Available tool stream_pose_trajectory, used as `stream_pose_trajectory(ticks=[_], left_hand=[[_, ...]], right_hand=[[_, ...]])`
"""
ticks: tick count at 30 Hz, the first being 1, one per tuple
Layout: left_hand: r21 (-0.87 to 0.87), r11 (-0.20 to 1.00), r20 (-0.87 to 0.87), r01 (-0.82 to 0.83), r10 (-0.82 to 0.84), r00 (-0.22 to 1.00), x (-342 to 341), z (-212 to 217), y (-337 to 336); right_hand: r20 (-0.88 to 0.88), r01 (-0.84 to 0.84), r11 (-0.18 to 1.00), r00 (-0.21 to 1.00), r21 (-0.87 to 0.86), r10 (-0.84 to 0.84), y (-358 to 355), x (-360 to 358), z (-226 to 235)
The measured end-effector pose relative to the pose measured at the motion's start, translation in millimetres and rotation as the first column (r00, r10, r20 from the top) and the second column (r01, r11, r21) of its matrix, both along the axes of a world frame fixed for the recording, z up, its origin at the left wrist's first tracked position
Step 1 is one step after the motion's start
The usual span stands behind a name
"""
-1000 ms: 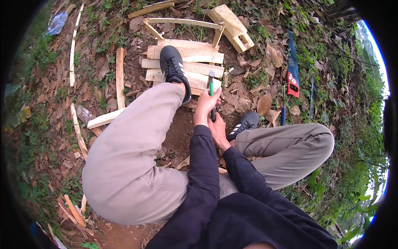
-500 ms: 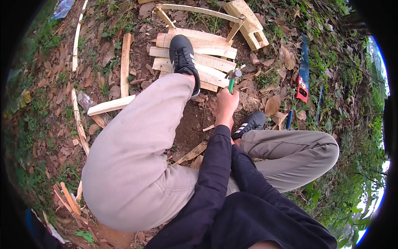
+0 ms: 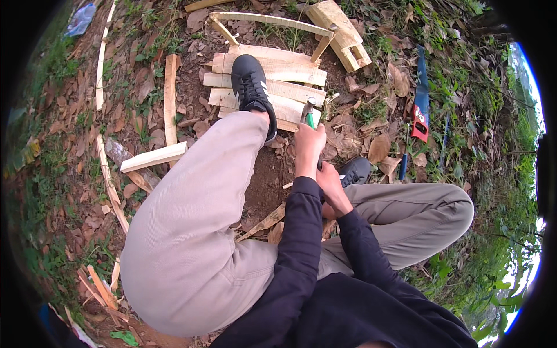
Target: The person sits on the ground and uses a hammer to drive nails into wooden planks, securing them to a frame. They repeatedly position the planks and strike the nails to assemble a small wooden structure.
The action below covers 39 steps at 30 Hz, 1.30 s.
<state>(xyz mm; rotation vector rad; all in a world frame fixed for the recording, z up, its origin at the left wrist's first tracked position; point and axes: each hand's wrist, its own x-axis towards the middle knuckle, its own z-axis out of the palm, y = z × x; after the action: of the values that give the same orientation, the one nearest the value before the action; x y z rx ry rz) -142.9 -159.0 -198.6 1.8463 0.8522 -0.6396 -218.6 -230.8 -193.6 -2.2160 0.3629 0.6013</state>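
My left hand (image 3: 310, 140) is closed round the green neck of a claw hammer (image 3: 311, 119), just below its metal head. Lower down, my right hand (image 3: 330, 181) is closed round the dark end of the handle. Beyond the hammer lies a small wooden frame with slats (image 3: 284, 90) laid side by side, a thin curved rail (image 3: 272, 19) rising on two short posts at its far side. My left shoe (image 3: 250, 84) presses down on the slats. The hammer head is over the near right corner of the slats, and I cannot tell if it touches them.
A notched wood block (image 3: 339, 35) lies behind the frame. On the right are a handsaw (image 3: 422, 87) with a red handle and a blue-handled tool (image 3: 404, 167). Wood strips (image 3: 170, 101) and a short piece (image 3: 154, 156) lie left among dry leaves. My right shoe (image 3: 355, 171) is near my right hand.
The hammer has moved left and tilted, with my left hand shifting slightly left and toward me. My right hand, mostly hidden behind the left arm before, now shows on the handle's end.
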Motion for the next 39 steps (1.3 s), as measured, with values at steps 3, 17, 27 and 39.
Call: stream_pose_trajectory(ticks=[3, 17, 27, 39], left_hand=[[0.284, 0.951, 0.105, 0.126, -0.161, 0.981, 38.6, -11.9, 14.5], [0.458, 0.667, 0.158, 0.587, -0.711, 0.685, 137.7, -55.1, 82.0], [0.503, 0.685, 0.279, 0.527, -0.706, 0.651, 137.8, -65.3, 82.5], [0.502, 0.676, 0.275, 0.539, -0.716, 0.641, 141.1, -62.8, 84.7]], right_hand=[[-0.065, 0.089, 0.996, 0.994, -0.03, -0.091, -12.0, -30.1, 9.9], [0.077, 0.336, 0.933, 0.935, 0.129, -0.347, 22.8, -82.0, -52.8], [0.144, 0.242, 0.97, 0.961, -0.034, -0.235, 23.2, -87.8, -94.0], [0.417, 0.177, 0.901, 0.909, -0.395, 0.004, 19.1, -76.5, -105.5]])
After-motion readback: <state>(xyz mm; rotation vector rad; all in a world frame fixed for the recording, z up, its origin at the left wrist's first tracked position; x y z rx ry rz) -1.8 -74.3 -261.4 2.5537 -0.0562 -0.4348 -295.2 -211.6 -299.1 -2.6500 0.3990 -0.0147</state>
